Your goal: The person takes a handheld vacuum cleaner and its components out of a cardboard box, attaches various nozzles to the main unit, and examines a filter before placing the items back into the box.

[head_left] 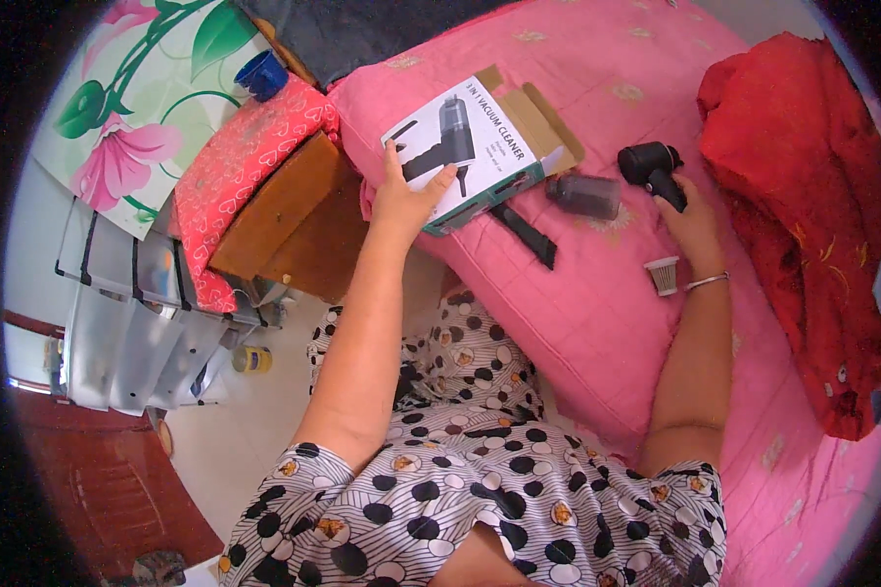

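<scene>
Our left hand clasps an open box (inside hidden); our right hand grips a black device; between them, a translucent cup.

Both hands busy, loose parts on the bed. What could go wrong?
1. The pale filter lies by the wrist of the right hand, which holds the black vacuum body; a sweep of that arm might knock it.
2. The dark translucent cup looks to be on its side on the pink bedspread, so it may roll.
3. The left hand is on the box, and the black nozzle lies at its edge; shifting the box could push it.
</scene>
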`<state>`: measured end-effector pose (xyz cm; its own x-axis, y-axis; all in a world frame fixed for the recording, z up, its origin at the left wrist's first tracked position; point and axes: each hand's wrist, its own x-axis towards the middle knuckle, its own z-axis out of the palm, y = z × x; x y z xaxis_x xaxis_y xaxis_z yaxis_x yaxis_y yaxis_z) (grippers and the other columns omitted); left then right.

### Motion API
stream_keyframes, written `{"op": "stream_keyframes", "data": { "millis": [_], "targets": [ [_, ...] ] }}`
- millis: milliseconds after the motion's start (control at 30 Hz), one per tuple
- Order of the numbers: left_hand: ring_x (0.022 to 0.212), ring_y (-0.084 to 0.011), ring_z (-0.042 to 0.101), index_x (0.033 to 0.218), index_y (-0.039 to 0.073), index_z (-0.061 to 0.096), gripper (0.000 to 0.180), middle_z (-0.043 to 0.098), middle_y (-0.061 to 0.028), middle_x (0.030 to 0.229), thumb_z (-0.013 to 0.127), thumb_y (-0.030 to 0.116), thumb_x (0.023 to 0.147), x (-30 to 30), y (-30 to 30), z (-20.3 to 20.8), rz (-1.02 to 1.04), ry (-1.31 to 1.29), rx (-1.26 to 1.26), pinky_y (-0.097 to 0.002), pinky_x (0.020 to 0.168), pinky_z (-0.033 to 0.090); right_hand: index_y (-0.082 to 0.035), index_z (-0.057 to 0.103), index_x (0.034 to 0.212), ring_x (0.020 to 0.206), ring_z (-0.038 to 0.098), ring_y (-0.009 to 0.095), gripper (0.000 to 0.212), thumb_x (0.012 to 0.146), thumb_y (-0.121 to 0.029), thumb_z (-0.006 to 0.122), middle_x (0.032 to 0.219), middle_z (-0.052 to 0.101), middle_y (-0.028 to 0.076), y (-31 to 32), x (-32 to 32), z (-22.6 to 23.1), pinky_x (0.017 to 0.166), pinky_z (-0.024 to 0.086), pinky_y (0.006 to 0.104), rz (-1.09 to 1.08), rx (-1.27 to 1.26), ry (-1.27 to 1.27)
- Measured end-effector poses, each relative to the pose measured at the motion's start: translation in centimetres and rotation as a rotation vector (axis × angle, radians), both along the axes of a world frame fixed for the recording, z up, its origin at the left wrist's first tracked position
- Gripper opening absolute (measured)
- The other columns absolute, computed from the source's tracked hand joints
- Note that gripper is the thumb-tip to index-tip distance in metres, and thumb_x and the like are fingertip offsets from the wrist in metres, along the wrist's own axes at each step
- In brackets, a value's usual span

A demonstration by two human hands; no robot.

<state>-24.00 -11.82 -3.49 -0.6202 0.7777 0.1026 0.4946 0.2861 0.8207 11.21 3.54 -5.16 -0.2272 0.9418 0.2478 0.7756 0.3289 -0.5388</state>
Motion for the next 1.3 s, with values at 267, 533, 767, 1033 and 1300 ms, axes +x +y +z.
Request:
{"op": "stream_keyframes", "data": {
  "millis": [267,533,767,1033,1300],
  "targets": [
    [0.116,-0.0354,0.052,0.144,-0.002,0.016,0.106,0.048,-0.0284,0.128,0.078,0.041,0.07,2.5,0.1,-2.1,-0.012,0.108,0.244,-0.0378,0.095,0.043,-0.004,0.055,0.12,0.104,0.057,0.035,0.047,0.077,-0.017,0.07,0.111,0.061,0.017,-3.8,-5.4,2.3,0.092,0.045,0.0406,0.248,0.349,0.135],
    [0.124,-0.0375,0.043,0.143,-0.003,0.016,0.11,0.039,-0.0253,0.136,0.083,0.035,0.065,6.2,0.4,-1.5,-0.077,0.276,0.45,-0.0403,0.099,0.04,-0.002,0.052,0.122,0.096,0.059,0.025,0.049,0.077,-0.01,0.07,0.125,0.051,0.016,-6.0,-8.5,1.4,0.071,0.053,0.0299,0.545,0.056,0.512],
    [0.125,-0.0353,0.043,0.143,-0.003,0.016,0.111,0.035,-0.025,0.139,0.084,0.031,0.063,6.5,0.8,-1.6,-0.153,0.433,0.452,-0.0392,0.1,0.041,-0.001,0.058,0.105,0.094,0.059,0.021,0.027,0.08,-0.007,0.066,0.107,0.06,0.011,-3.9,-7.1,0.3,0.074,0.05,0.0288,0.405,-0.053,0.568],
    [0.119,-0.0252,0.05,0.142,-0.001,0.02,0.102,0.051,-0.0163,0.127,0.084,0.027,0.067,5.9,1.3,-0.6,-0.398,-0.224,0.629,-0.037,0.097,0.043,-0.001,0.061,0.096,0.088,0.059,0.017,0.016,0.081,-0.006,0.064,0.097,0.062,0.008,-2.2,-6.5,-1.7,0.079,0.047,0.0287,0.406,-0.145,0.785],
    [0.113,-0.0239,0.053,0.132,0.001,0.038,0.083,0.054,-0.0131,0.124,0.084,0.026,0.067,5.2,1.2,-2.6,-0.527,-0.101,0.517,-0.0358,0.096,0.044,-0.002,0.061,0.098,0.077,0.058,0.01,0.013,0.087,-0.007,0.059,0.087,0.064,0.002,-2.6,-6.6,-0.7,0.071,0.048,0.0261,0.326,-0.208,0.828]
  ]
}}
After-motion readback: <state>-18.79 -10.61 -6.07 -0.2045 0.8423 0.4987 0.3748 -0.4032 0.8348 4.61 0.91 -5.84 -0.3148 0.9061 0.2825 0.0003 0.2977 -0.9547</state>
